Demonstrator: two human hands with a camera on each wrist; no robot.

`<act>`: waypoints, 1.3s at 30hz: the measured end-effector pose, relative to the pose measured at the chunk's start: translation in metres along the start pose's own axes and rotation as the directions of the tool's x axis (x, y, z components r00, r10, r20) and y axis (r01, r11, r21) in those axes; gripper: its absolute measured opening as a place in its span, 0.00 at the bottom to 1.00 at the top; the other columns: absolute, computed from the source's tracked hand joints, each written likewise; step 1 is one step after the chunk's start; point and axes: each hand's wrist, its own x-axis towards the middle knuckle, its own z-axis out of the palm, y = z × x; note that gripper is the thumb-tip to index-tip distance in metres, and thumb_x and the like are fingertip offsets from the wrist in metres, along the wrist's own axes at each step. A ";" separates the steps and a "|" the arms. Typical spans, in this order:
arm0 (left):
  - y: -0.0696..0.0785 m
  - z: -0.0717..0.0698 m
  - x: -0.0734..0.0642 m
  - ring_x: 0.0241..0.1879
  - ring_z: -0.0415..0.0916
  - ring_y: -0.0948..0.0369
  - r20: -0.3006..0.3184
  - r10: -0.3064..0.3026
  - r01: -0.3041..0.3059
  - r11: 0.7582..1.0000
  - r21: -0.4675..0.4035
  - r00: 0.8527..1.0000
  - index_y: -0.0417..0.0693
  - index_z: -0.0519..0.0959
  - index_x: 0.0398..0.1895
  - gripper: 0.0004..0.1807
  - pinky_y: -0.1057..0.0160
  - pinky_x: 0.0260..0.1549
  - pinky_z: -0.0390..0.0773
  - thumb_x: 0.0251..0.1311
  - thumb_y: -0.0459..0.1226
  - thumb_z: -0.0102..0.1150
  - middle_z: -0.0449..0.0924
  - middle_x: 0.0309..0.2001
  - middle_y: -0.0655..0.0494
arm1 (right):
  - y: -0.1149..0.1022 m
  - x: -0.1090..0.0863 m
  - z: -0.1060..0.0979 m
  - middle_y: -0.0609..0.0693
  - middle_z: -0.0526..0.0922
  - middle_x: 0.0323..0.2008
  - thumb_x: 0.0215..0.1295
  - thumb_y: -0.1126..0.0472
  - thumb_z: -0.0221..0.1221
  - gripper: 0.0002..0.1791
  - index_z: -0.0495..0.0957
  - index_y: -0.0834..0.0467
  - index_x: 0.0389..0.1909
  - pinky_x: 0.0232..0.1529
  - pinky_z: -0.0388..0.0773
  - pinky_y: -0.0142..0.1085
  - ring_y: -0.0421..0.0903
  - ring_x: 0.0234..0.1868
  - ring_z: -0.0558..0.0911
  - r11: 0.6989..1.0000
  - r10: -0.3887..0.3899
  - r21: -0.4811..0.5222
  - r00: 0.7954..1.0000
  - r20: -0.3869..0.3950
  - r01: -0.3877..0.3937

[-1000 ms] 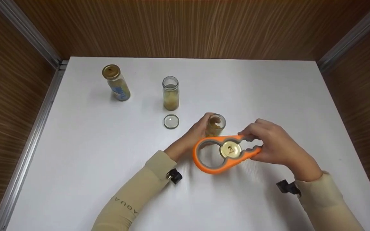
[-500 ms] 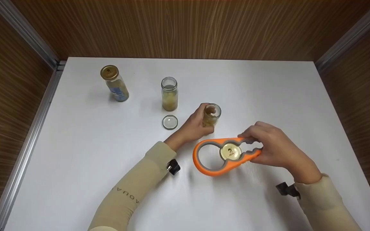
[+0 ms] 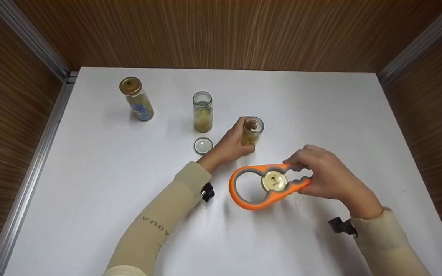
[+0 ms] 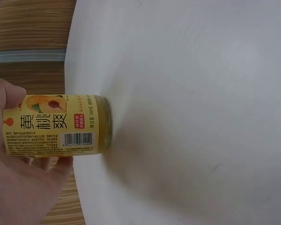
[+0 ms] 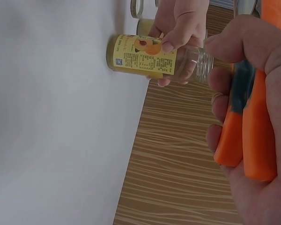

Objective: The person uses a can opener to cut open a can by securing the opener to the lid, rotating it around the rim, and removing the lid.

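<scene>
In my left grip (image 3: 231, 145): the lidless jar (image 3: 257, 135), fingers and thumb curled round its side; whether its base touches the worktop (image 3: 320, 107) I cannot tell.
Yellow label (image 4: 51, 126): hidden in the head view, plain in the left wrist view, though there my grip and the frame's edge hide the jar's mouth.
In my right grip (image 3: 322, 172): the orange opener (image 3: 252, 206), clasped by its handles; the head view hides most of my fingers, the right wrist view cuts off its looped end.
Gold lid (image 3: 274, 181): left of my right grip, between the opener's grey inner edges; its print too small to read.
Neighbouring jar (image 3: 203, 119): beyond and left of my left grip, uncapped, its pale contents blurred.
Loose lid (image 3: 203, 145): just left of my left grip.
Gold-capped jar (image 3: 140, 105): well left of my left grip, its blue marking unclear.
</scene>
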 end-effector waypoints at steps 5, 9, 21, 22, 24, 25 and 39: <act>0.001 -0.001 0.004 0.60 0.66 0.61 -0.004 0.002 -0.002 1.000 -0.003 1.000 0.47 0.58 0.68 0.40 0.64 0.62 0.64 0.48 0.27 0.58 0.70 0.62 0.51 | 0.000 -0.001 0.001 0.36 0.82 0.35 0.37 0.61 0.78 0.25 0.82 0.49 0.41 0.33 0.74 0.27 0.34 0.36 0.75 1.000 -0.019 -0.002 1.000 -0.015 0.019; 0.001 -0.001 0.007 0.61 0.66 0.61 -0.001 -0.005 0.005 1.000 0.001 1.000 0.47 0.58 0.68 0.40 0.64 0.63 0.64 0.49 0.27 0.58 0.69 0.62 0.51 | -0.001 -0.002 0.002 0.36 0.81 0.35 0.37 0.62 0.77 0.25 0.82 0.48 0.41 0.34 0.72 0.25 0.34 0.36 0.76 0.999 -0.034 -0.003 0.999 -0.026 0.034; -0.001 -0.004 0.020 0.62 0.66 0.61 -0.005 -0.014 0.014 1.000 0.001 1.000 0.47 0.58 0.67 0.39 0.66 0.63 0.64 0.49 0.27 0.58 0.69 0.63 0.51 | -0.004 -0.004 0.000 0.35 0.81 0.35 0.37 0.61 0.78 0.25 0.81 0.48 0.41 0.33 0.75 0.30 0.33 0.35 0.75 1.000 0.015 -0.009 1.000 0.003 -0.015; -0.001 -0.004 0.021 0.62 0.66 0.61 -0.004 -0.015 0.015 1.000 -0.001 1.000 0.47 0.58 0.67 0.38 0.66 0.64 0.63 0.49 0.27 0.58 0.68 0.63 0.51 | -0.005 -0.004 0.000 0.35 0.81 0.35 0.37 0.61 0.79 0.25 0.81 0.48 0.41 0.33 0.76 0.30 0.33 0.35 0.75 1.000 0.020 -0.010 1.000 0.006 -0.020; -0.001 -0.004 0.023 0.62 0.66 0.61 -0.002 -0.016 0.016 1.000 -0.010 1.000 0.47 0.58 0.67 0.38 0.66 0.64 0.63 0.50 0.27 0.57 0.68 0.63 0.51 | -0.005 -0.004 -0.001 0.35 0.81 0.35 0.38 0.61 0.78 0.25 0.81 0.48 0.41 0.33 0.76 0.31 0.33 0.36 0.76 0.999 0.030 -0.010 0.999 0.014 -0.030; -0.001 -0.004 0.024 0.63 0.66 0.61 -0.002 -0.016 0.016 1.000 -0.014 1.000 0.47 0.58 0.67 0.38 0.65 0.65 0.63 0.50 0.27 0.57 0.68 0.64 0.51 | -0.005 -0.004 -0.001 0.35 0.81 0.35 0.38 0.62 0.78 0.24 0.81 0.48 0.41 0.33 0.76 0.31 0.33 0.36 0.76 0.999 0.038 -0.011 0.999 0.019 -0.037; -0.004 -0.011 0.033 0.62 0.66 0.60 -0.009 -0.010 0.010 0.999 -0.030 1.000 0.46 0.57 0.67 0.38 0.65 0.64 0.63 0.50 0.27 0.56 0.68 0.63 0.50 | -0.008 -0.005 -0.001 0.35 0.81 0.34 0.39 0.62 0.78 0.24 0.82 0.48 0.40 0.33 0.76 0.31 0.34 0.35 0.77 1.000 0.024 0.015 1.000 0.000 -0.024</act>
